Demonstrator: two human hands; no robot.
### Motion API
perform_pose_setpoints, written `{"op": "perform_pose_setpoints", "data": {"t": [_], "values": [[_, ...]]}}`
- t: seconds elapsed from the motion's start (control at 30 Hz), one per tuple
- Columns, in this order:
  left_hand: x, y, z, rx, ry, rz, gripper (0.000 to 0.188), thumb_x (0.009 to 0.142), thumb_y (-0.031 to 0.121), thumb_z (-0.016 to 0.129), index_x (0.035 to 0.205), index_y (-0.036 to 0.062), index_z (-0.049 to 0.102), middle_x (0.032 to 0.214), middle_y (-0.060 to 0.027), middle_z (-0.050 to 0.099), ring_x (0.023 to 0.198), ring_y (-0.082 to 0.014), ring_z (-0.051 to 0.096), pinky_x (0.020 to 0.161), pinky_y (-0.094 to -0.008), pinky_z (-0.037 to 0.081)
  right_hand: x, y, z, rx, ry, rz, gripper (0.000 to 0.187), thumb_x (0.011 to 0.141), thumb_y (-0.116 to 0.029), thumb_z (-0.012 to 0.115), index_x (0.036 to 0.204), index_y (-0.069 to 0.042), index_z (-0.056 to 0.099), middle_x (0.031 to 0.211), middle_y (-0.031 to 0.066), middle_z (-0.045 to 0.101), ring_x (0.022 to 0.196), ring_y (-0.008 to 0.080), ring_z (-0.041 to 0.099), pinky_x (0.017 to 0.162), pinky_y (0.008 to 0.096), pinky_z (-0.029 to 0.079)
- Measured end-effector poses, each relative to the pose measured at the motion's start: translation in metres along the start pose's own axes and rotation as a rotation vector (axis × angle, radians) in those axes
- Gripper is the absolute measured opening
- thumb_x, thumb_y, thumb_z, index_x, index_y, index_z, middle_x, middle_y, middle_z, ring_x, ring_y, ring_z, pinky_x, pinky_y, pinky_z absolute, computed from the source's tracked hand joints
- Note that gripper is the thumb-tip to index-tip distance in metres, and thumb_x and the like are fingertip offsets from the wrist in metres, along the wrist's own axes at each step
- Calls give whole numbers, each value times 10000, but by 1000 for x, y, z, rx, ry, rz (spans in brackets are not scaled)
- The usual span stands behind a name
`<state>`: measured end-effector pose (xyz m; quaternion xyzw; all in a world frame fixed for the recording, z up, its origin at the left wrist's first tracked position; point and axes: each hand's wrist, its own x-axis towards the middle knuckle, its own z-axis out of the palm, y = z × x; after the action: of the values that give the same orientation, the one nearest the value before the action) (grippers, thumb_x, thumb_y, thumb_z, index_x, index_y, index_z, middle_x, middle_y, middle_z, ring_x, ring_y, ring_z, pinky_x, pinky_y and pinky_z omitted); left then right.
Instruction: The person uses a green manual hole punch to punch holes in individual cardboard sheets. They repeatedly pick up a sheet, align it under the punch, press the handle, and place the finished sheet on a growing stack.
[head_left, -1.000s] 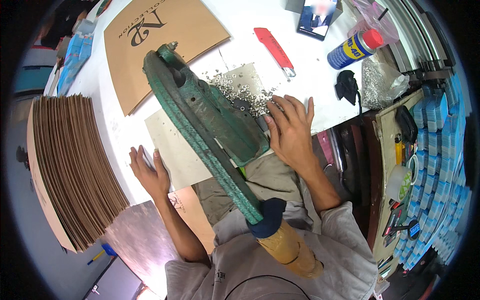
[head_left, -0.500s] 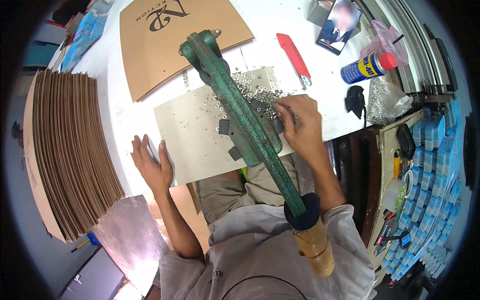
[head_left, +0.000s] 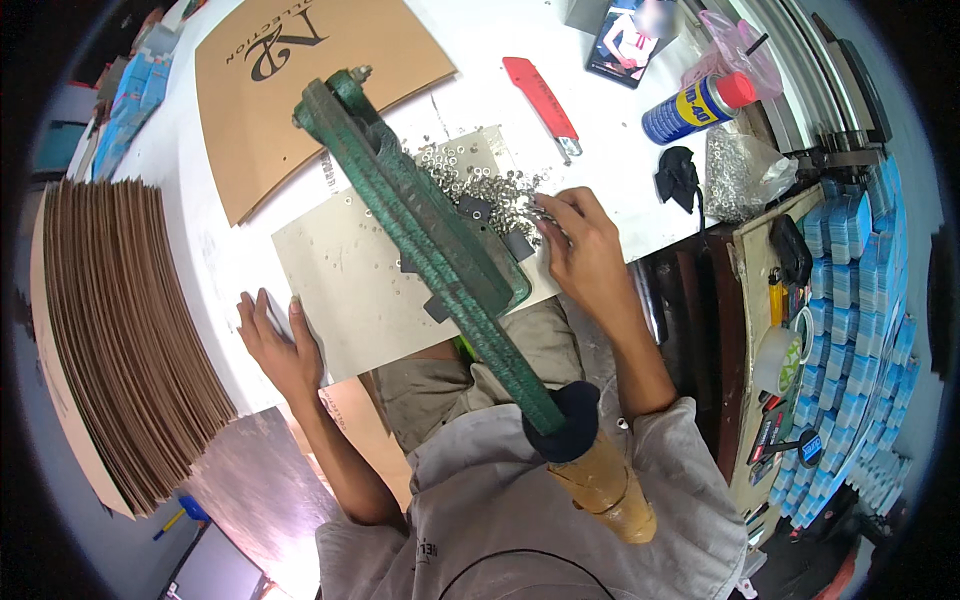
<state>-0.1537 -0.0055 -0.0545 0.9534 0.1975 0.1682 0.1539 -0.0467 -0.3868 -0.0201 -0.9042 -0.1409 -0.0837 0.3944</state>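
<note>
A green cast-metal hand press (head_left: 400,215) stands on a grey board (head_left: 320,250). Its long lever runs toward my body and ends in a dark collar (head_left: 570,410) and a tan, wrapped-looking grip (head_left: 605,490). Right of the press, small silver eyelets (head_left: 480,185) lie heaped and scattered over the board. My right hand (head_left: 585,245) has its bent fingers and thumb at the heap's right edge; whatever is between the fingertips is too small to make out. My left hand (head_left: 283,345) rests on the white table (head_left: 235,260) by the board's left edge, fingers apart, holding nothing.
Stacked brown cardboard sheets (head_left: 115,340) stand at the left. A printed brown sheet (head_left: 300,100) lies behind the press. Rightward are a red utility knife (head_left: 540,100), a blue spray can (head_left: 690,110), a black cloth-like item (head_left: 678,178) and a clear bag of eyelets (head_left: 740,175).
The view has shifted, so the press and table appear further left. My right fingers have stretched out slightly at the eyelet heap. My left hand stays flat beside the board.
</note>
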Motion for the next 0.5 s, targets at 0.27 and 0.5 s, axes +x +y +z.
{"op": "perform_pose_setpoints", "data": {"t": [0.27,0.5], "values": [[2,3,0,-35,11,18,541,1023,351,627,1415,-19,580,1575,-308,429,1498,-455,363,1254,-586,192,31,2,21,-5,39,-159,201,867,16,753,1066,4,733,958,157,680,855,342,697,756,422,554],[0,1,0,-45,7,29,534,1017,333,637,1408,-26,580,1573,-311,428,1495,-465,359,1248,-577,204,30,-6,10,147,53,-111,155,874,-7,772,1025,18,745,959,141,694,776,269,689,683,355,543]]}}
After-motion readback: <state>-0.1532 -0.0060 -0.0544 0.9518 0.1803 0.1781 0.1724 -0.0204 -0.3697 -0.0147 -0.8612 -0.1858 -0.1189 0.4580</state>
